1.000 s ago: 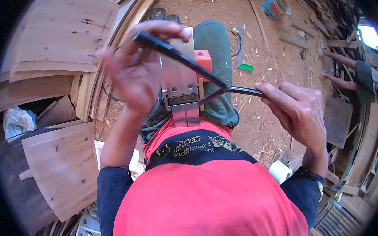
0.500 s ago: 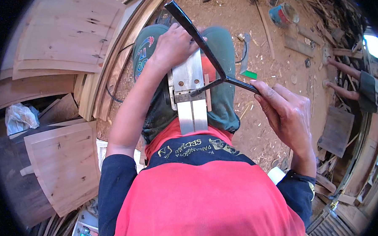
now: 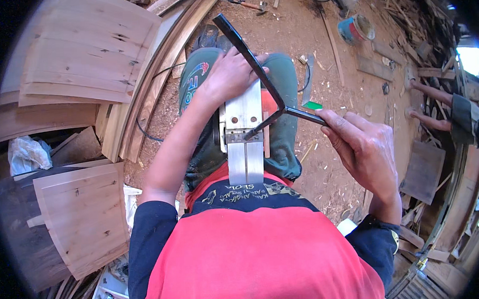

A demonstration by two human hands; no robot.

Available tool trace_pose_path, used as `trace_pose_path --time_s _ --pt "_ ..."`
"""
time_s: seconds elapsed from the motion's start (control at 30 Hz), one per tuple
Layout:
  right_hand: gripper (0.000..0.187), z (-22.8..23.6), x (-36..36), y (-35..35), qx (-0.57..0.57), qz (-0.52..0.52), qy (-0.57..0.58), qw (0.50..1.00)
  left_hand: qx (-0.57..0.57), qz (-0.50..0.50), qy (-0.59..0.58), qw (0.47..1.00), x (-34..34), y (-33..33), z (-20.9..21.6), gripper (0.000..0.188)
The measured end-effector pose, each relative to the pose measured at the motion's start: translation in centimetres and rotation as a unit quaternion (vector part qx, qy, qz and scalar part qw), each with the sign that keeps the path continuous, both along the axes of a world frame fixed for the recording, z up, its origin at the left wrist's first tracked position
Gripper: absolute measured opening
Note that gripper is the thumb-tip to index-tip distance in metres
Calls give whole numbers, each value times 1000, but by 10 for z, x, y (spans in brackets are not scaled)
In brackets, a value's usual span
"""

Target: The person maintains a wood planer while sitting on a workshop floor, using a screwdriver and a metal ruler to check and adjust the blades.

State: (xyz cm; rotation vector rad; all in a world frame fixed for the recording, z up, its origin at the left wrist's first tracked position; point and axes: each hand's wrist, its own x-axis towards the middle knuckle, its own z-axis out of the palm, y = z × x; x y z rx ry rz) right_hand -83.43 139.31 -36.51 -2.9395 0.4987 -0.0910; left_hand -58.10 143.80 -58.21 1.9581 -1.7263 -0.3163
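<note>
An electric hand planer [image 3: 243, 107] lies upside down across my lap, its metal sole and cutter slot facing up. My left hand [image 3: 231, 77] is wrapped over the planer's far end, fingers curled round it; part of its grip is hidden. In my right hand [image 3: 359, 144], thumb and fingers pinch one arm of a black three-armed socket wrench [image 3: 254, 66]. Another arm of the wrench reaches down to the cutter block [image 3: 238, 135] at the slot. The third arm points up and away, passing over my left fingers.
Wooden panels [image 3: 82, 215] and long boards [image 3: 156, 73] lie to my left. Ahead on the shaving-strewn floor are a hammer [image 3: 249, 5], a paint bucket [image 3: 356, 29] and a green-ended metal strip [image 3: 309, 87]. Another person's legs [image 3: 431, 122] show at far right.
The view has shifted slightly, so everything ahead sits lower. Both hands keep their holds, and the wrench stays at the cutter block with little visible turn.
</note>
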Motion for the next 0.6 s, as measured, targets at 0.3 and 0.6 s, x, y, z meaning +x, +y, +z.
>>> trace_pose_path --time_s 0.3,0.6 --pt "30 5 7 9 -26 7 41 999 3 10 -57 998 9 6 -15 52" --pt "36 11 4 28 -45 21 92 994 -285 -25 591 755 4 54 26 70"
